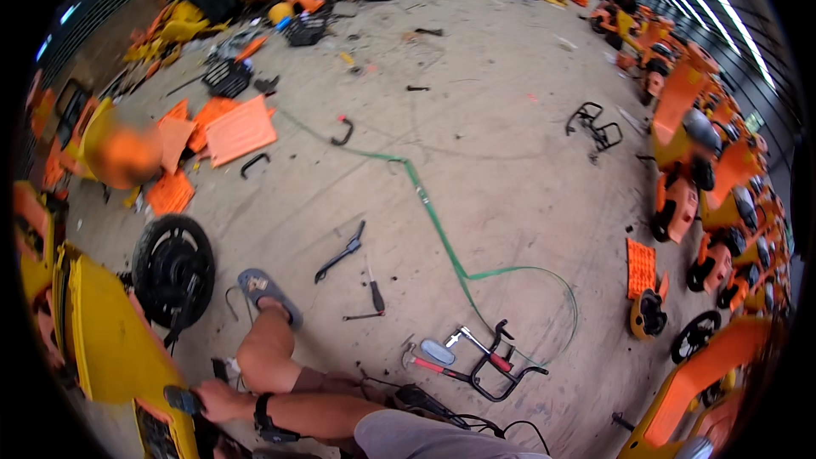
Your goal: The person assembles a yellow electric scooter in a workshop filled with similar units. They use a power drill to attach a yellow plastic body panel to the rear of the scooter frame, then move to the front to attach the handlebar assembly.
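Scuffed grey concrete floor (510, 119) is stretching ahead, a row of orange-and-yellow scooters (680, 102) lining its right side. At lower left, the right hand (223, 401) is gripping a dark, round-ended handle (182, 399) beside a large yellow plastic scooter body (106, 331); in that crowded corner, what the handle belongs to is hard to tell. The left hand is not showing, so its grip cannot be told. Work is looking partway along: flat orange plastic panels (242, 130) are lying loose, while the yellow body, seemingly the part left, is keeping much of its shell. Open room is spreading forward, a flat green strap (438, 229) crossing it; leftward, a black-tyred wheel (174, 268) is limiting the reach.
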Tool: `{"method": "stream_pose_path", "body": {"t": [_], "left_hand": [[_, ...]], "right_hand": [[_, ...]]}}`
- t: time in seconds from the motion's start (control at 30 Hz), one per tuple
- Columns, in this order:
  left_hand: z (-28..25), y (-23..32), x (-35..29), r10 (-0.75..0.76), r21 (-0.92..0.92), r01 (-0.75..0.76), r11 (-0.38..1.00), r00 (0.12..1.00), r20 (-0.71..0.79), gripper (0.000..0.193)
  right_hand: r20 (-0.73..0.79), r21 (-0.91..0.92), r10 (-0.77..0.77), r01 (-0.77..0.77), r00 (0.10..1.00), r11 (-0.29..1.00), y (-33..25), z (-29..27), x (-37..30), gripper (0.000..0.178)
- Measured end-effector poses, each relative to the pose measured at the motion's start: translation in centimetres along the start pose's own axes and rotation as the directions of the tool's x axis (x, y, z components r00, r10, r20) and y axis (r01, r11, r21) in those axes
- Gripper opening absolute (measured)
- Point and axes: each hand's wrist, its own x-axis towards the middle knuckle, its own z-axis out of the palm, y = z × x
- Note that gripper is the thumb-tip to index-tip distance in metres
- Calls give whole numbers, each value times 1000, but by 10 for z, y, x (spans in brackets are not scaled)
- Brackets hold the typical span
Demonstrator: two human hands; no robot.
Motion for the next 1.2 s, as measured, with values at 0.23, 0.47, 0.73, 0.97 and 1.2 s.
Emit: {"method": "stream_pose_path", "body": {"t": [0.23, 0.47, 0.73, 0.97, 1.2], "left_hand": [[3, -26, 28, -208, -663, 312, 681, 950, 235, 20], [2, -60, 25, -261, -753, 214, 622, 963, 58, 5], [-2, -63, -8, 552, 550, -407, 730, 825, -123, 9], [-23, -104, 12, -491, -905, -173, 390, 792, -363, 17], [-25, -117, 13, -449, -874, -228, 429, 786, -425, 23]], "right_hand": [[246, -54, 141, -131, 959, 990, -20, -18, 8, 28], [400, -216, 131, -46, 907, 975, -10, -14, 6, 29], [485, -400, 203, 9, 850, 917, 0, -1, 15, 26], [504, -427, 106, 140, 857, 894, -16, 16, 13, 28], [550, -458, 133, 164, 825, 874, -12, 19, 13, 30]]}}
